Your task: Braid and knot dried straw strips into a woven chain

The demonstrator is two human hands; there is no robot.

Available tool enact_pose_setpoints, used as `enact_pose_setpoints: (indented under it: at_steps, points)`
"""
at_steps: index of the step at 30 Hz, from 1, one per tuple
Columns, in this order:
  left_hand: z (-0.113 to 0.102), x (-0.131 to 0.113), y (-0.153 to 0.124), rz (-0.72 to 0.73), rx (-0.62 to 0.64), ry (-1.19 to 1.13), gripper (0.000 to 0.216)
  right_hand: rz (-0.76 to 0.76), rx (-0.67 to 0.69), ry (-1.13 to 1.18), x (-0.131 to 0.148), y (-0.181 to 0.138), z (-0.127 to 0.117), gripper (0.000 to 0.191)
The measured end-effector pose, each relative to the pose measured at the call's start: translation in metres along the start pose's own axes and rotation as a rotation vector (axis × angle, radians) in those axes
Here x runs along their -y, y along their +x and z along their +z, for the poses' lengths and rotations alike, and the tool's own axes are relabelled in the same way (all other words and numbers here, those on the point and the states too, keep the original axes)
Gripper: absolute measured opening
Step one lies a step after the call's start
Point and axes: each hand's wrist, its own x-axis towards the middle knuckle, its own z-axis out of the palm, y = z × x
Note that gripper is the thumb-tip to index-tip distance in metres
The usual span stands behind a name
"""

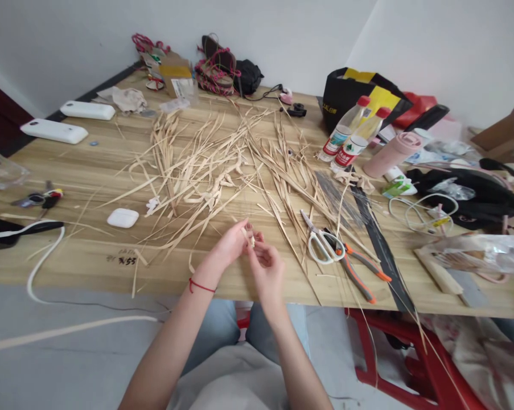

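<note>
Near the table's front edge, my left hand (pixel 234 242) and my right hand (pixel 267 266) meet with fingers pinched together. Between their fingertips is a small pale piece of plaited straw (pixel 251 237); most of it is hidden by the fingers. Just beyond the hands, loose dry straw strips (pixel 192 165) spread over the table. A knotted, twisted straw figure (pixel 218 185) lies among them. To the right of my hands are white-handled scissors (pixel 325 245), touching orange-and-grey pliers (pixel 359 267).
The wooden table (pixel 90 267) carries a white earphone case (pixel 122 217) at left and two bottles (pixel 346 136) beside a pink tumbler (pixel 393 154) at right. A black bag (pixel 354 97) stands behind. A red stool (pixel 427 364) is below the right edge.
</note>
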Motion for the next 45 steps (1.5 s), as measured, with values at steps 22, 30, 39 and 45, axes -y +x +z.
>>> enact_pose_setpoints:
  at_steps: [22, 30, 39, 45]
  points:
    - [-0.007, 0.022, -0.015, 0.545, -0.248, 0.6, 0.023, 0.38, 0.143, 0.384, -0.014, 0.034, -0.022, 0.041]
    - [-0.015, 0.022, -0.011, 0.523, -0.233, 0.539, 0.025, 0.603, 0.261, 0.408, -0.007, 0.053, -0.028, 0.033]
    - [-0.017, 0.019, -0.009, 0.508, -0.339, 0.342, 0.048, 0.589, 0.16, 0.374, -0.011, 0.052, -0.028, 0.034]
    - [-0.019, 0.015, -0.007, 0.438, -0.368, 0.348, 0.043, 0.52, 0.087, 0.363, -0.012, 0.046, -0.021, 0.035]
